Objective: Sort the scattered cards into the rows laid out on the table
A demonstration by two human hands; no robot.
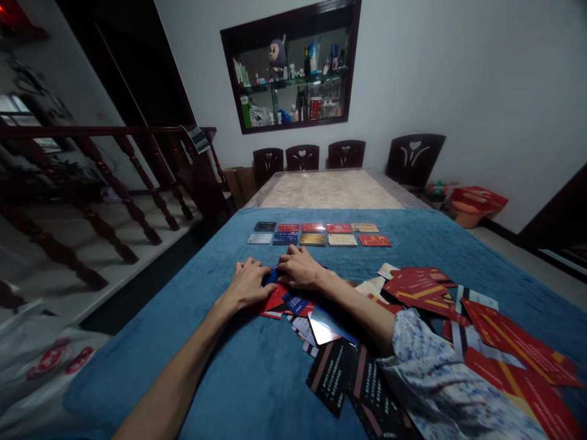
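Observation:
My left hand and my right hand are close together over a loose pile of cards, fingers curled around a blue card that shows between them. Their grip partly hides it. Red cards, a dark blue card and a shiny silver card lie just below the hands. Black cards with a pinkish stripe spread nearer to me, partly under my right forearm. Beyond my fingers, cards sit in two neat rows, among them a gold card and a blue one.
A blue cloth covers the near part of the long table. Red cards are heaped on the right beside my right sleeve. Dark chairs stand at the far end, a wooden railing at left, plastic bags lower left.

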